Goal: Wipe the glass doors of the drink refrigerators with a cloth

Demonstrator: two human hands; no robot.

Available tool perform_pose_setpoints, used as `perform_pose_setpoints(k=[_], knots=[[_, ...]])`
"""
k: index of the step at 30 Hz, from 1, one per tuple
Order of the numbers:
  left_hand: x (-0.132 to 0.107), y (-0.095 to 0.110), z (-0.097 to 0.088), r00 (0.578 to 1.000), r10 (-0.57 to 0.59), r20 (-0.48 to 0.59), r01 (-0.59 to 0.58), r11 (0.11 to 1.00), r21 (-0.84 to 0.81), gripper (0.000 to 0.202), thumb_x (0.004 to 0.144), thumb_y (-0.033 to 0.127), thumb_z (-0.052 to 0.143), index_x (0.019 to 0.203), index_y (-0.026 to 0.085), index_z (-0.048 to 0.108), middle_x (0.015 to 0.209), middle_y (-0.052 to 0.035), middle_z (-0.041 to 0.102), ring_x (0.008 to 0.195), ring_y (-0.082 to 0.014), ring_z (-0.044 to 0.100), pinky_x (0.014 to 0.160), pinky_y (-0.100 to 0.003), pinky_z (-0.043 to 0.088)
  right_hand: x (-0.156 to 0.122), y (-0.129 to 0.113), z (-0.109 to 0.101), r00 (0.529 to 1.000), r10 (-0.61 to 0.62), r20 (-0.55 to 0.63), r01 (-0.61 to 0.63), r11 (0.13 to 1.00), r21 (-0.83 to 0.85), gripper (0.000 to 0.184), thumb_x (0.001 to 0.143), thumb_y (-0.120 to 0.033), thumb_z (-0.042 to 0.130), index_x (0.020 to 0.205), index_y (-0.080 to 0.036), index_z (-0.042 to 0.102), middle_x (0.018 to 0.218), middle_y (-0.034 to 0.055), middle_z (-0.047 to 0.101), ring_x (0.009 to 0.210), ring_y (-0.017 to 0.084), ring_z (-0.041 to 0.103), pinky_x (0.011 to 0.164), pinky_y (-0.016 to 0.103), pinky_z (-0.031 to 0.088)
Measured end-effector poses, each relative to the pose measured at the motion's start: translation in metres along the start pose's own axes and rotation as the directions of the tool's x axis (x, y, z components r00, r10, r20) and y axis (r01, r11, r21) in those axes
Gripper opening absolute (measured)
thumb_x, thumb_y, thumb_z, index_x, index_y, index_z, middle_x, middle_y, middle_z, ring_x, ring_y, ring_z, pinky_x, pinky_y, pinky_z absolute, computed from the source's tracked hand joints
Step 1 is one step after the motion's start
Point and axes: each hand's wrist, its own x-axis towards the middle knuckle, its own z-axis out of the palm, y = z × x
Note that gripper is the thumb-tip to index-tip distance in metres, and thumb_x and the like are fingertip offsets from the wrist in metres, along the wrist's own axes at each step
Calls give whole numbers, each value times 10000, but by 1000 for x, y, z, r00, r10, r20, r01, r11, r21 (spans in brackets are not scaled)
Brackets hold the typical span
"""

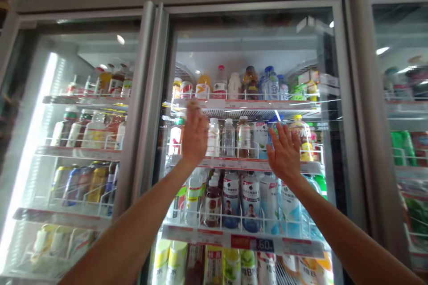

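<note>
Both my arms reach up in front of the closed middle glass door of a drinks fridge. My left hand is raised and a little blurred, its fingers stretched upward, with nothing in it. It covers part of the second shelf, beside a white bottle. My right hand is open too, palm toward the door and fingers spread, empty. Near it stands a yellow-capped bottle. Whether either hand touches the glass I cannot tell. Between the hands, behind the glass, are a clear bottle and a brown-tinted bottle.
A metal door frame separates the left fridge door, with shelves of bottles and cans behind it. Another upright stands at the right. Lower shelves hold blue-labelled bottles and yellow-capped drinks. A price strip runs along one shelf.
</note>
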Motion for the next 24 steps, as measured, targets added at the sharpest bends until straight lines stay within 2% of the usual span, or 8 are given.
perform_pose_setpoints(k=[4,6,8,11,14,17,20,24], knots=[[1,30,9,897,399,192,-380,916,-127,414,920,259,313,1317,245,430,1461,-11,366,1405,-156,173,1139,-385,285,0,1,0,1000,-15,-24,15,1000,14,520,930,-327,339,1436,-232,265,1486,81,329,1404,216,212,1125,492,163],[14,11,2,953,261,156,-250,964,-90,406,922,298,326,1290,184,456,1470,-54,346,1403,-208,191,1143,-426,269,0,2,-2,1000,-18,-21,18,1000,19,524,930,-322,332,1439,-221,257,1475,88,348,1402,210,219,1130,484,160],[31,-16,-5,998,-65,21,65,998,-18,447,918,307,334,1290,82,438,1495,-122,274,1407,-283,148,1151,-498,216,0,2,-3,1000,-23,-17,23,1000,14,522,930,-316,329,1436,-203,265,1462,94,369,1401,204,222,1134,474,165],[47,-23,-2,938,-327,-120,330,944,6,477,902,275,338,1294,15,417,1488,-183,257,1411,-327,80,1148,-554,164,0,1,-5,1000,-22,3,22,1000,10,523,926,-305,329,1434,-196,266,1462,86,372,1402,197,219,1137,463,173],[40,11,8,1000,-23,8,23,998,-56,438,908,276,316,1303,133,441,1464,-106,345,1415,-246,137,1147,-494,227,1,4,-7,999,-31,15,30,999,20,534,923,-301,326,1443,-207,245,1467,72,365,1397,189,232,1136,458,179],[35,22,9,940,299,167,-278,951,-139,397,919,318,316,1274,231,472,1432,-33,411,1393,-185,225,1130,-414,293,4,17,-11,999,-50,-8,50,999,18,531,925,-308,328,1442,-210,254,1459,77,378,1391,189,248,1134,456,174],[50,-14,-4,998,37,41,-36,999,-39,402,911,313,337,1241,136,484,1450,-102,370,1385,-246,244,1137,-451,268,9,41,-19,998,3,-64,-4,1000,-13,504,928,-318,326,1417,-195,318,1449,98,391,1382,206,272,1122,464,189],[73,-33,-3,969,-204,-138,204,979,-17,430,899,238,331,1247,4,426,1484,-186,263,1403,-337,112,1137,-593,131,11,67,-29,988,129,-79,-134,989,-63,488,930,-325,304,1391,-178,371,1431,121,412,1368,235,302,1093,486,237]])
